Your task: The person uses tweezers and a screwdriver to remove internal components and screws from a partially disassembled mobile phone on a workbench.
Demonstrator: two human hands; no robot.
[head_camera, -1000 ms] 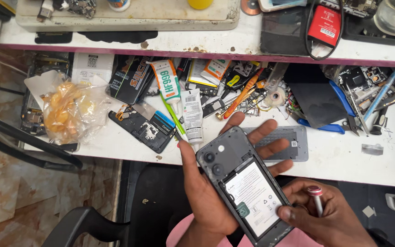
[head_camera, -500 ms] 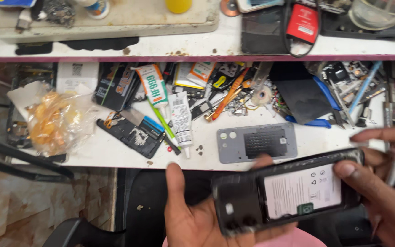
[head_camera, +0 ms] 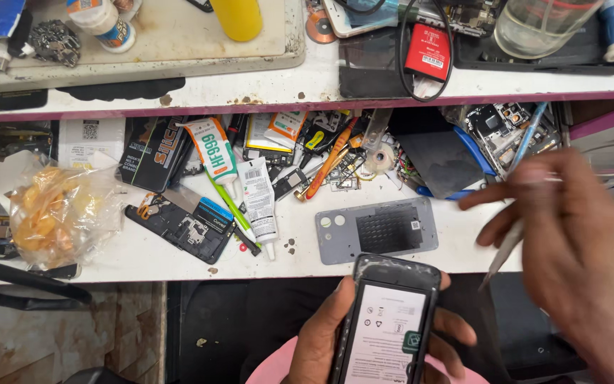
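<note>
A cluttered white repair bench (head_camera: 143,252) fills the view, with a raised shelf (head_camera: 250,89) across the top, and it is packed. Down at the bottom edge, the left hand (head_camera: 328,341) is wrapped around an opened phone (head_camera: 389,320), back cover off, its white-labelled battery facing up; thumb on the left side, fingertips curling round the right. The phone sits below the bench edge, over the person's lap. Over on the right, the right hand (head_camera: 570,242) is a blur above the bench, fingers loosely spread, with a thin pale tool (head_camera: 507,245) slanting down from it. Just how the fingers grip it, the blur won't let me tell.

Right above the phone lies a grey back cover (head_camera: 378,229) with camera holes, flat on the bench. To its left, two white adhesive tubes (head_camera: 259,200), nozzles pointing down, and a green stick between them. Next along, a dark phone frame (head_camera: 182,226) with exposed parts, then a clear bag of yellow snacks (head_camera: 58,213) at the far left. Behind the cover there's an orange-handled tool (head_camera: 328,160), a small roll of tape (head_camera: 380,158) and a dark sheet (head_camera: 442,163) among loose parts. Up on the shelf: a red battery pack (head_camera: 428,51) with a black cable looped round it, a yellow bottle (head_camera: 237,18) and a clear glass jar (head_camera: 541,25).
</note>
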